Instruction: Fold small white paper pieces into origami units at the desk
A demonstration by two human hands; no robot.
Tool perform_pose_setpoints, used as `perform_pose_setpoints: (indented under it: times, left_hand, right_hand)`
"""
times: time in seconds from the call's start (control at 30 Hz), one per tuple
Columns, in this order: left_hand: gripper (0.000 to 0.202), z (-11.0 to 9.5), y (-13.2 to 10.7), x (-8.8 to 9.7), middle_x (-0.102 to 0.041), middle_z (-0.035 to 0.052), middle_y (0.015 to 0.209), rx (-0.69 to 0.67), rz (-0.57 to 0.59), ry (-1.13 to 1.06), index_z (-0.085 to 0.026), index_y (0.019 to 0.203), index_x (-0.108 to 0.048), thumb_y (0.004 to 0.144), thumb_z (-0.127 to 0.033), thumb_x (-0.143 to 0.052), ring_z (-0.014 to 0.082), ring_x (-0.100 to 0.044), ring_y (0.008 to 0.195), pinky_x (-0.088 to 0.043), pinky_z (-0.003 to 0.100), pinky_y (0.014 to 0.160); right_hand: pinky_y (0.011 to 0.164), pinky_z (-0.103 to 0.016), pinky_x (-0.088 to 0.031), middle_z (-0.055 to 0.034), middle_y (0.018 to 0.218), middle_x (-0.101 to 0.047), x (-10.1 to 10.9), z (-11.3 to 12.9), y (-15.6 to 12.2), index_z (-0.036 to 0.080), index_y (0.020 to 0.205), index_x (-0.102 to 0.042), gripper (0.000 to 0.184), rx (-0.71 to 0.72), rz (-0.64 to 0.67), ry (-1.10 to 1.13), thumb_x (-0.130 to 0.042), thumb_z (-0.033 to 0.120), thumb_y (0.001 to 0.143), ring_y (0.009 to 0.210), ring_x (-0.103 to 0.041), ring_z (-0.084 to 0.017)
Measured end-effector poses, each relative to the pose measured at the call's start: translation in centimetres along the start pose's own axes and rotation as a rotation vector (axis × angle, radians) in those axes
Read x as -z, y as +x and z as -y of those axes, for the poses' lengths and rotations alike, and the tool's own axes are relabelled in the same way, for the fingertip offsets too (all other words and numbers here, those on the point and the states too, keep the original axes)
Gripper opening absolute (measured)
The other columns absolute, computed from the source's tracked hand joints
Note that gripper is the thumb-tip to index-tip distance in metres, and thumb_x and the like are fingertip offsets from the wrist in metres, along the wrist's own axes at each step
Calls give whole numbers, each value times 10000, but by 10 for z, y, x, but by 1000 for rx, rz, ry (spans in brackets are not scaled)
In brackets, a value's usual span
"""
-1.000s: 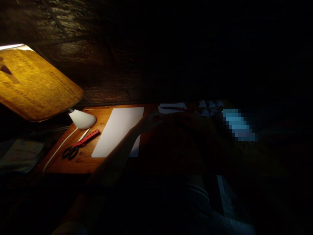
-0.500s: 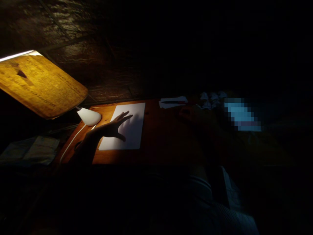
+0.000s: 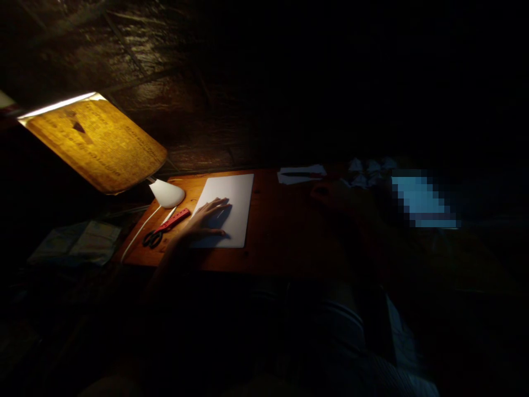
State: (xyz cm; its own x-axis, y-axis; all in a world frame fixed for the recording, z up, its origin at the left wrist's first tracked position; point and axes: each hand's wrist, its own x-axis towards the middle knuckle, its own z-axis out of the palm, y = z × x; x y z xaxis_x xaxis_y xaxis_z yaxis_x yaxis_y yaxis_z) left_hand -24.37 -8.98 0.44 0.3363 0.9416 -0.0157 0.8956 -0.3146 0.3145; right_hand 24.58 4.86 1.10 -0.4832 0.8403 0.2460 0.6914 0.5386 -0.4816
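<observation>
Glowing at the left, a lamp [image 3: 95,146] lights a wooden table [image 3: 281,242] where scissors [image 3: 155,238] and a red ruler [image 3: 176,219] lie just left of the person's left hand [image 3: 206,220]. The hand is spread flat, gripping nothing, on the near-left corner of a white sheet [image 3: 233,201] whose long axis runs near to far. The right hand is lost in darkness, so its state cannot be told.

one large sheet [image 3: 233,207], one ruler [image 3: 176,219], one lamp [image 3: 167,193], one scissors [image 3: 153,238]
</observation>
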Motion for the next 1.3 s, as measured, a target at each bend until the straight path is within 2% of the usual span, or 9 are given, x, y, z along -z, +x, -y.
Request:
perform_pose_setpoints:
  times: [0.2,0.33,0.4,0.57,0.77,0.97,1.1,1.2,1.3]
  left_hand:
    - [949,2,2,0,-419,136,1769,-32,-35,-31,-325,1642,-523,823,-679,-843,448,-354,1643,-298,685,1330]
    - [877,-10,3,6,-473,140,1735,-10,-39,-51,-315,1579,-589,811,-637,-862,435,-377,1631,-334,678,1308]
    - [880,-16,4,9,-505,171,1706,14,-29,-57,-269,1554,-607,798,-641,-859,437,-406,1605,-387,671,1267]
    - [756,-28,7,15,-599,206,1611,43,-23,-65,-220,1471,-657,825,-570,-835,400,-500,1521,-497,600,1154]
    - [818,-29,10,16,-600,204,1602,41,-17,-69,-195,1451,-656,810,-678,-816,372,-510,1510,-504,559,1163]
    - [792,-36,11,19,-560,194,1648,44,-3,-75,-212,1451,-671,832,-694,-779,382,-481,1541,-454,616,1213]
    - [715,-47,6,27,-545,174,1667,32,-2,-74,-258,1494,-651,886,-626,-729,377,-469,1565,-457,644,1209]
    - [722,-55,2,34,-559,135,1667,-10,14,-58,-328,1545,-603,878,-573,-729,366,-453,1586,-475,661,1189]
    - [734,-58,1,38,-566,129,1665,-40,36,-40,-338,1558,-586,869,-544,-730,361,-454,1590,-474,662,1190]
  right_hand:
    - [833,-356,-572,-96,1040,-855,-2,-1,0,205,972,-847,193,-2,-2,-18,-669,268,938,894,-775,-260]
    - [851,-378,-575,-97,1020,-858,-7,-6,1,210,971,-849,193,7,-48,-22,-679,296,937,898,-773,-274]
    - [846,-373,-574,-90,1020,-860,-8,-9,1,216,966,-847,189,15,-57,-11,-685,309,936,908,-776,-275]
    - [827,-357,-564,-84,1016,-857,-6,-7,1,223,962,-847,196,2,-32,0,-675,314,944,902,-772,-266]
    - [889,-383,-561,-96,965,-847,-3,-1,0,196,950,-843,195,12,-30,4,-663,268,934,921,-769,-282]
    - [834,-364,-557,-79,1008,-852,-1,1,-1,220,955,-842,169,-10,-18,15,-691,284,916,905,-768,-267]
    - [820,-361,-555,-94,1069,-855,1,2,-1,203,986,-842,185,7,-4,41,-679,258,918,933,-777,-273]
    - [810,-354,-555,-91,1055,-857,1,0,0,208,975,-843,177,15,-5,37,-683,255,914,938,-779,-272]
    - [804,-340,-556,-70,1030,-859,0,-1,1,220,958,-841,158,19,-11,39,-698,263,908,927,-777,-261]
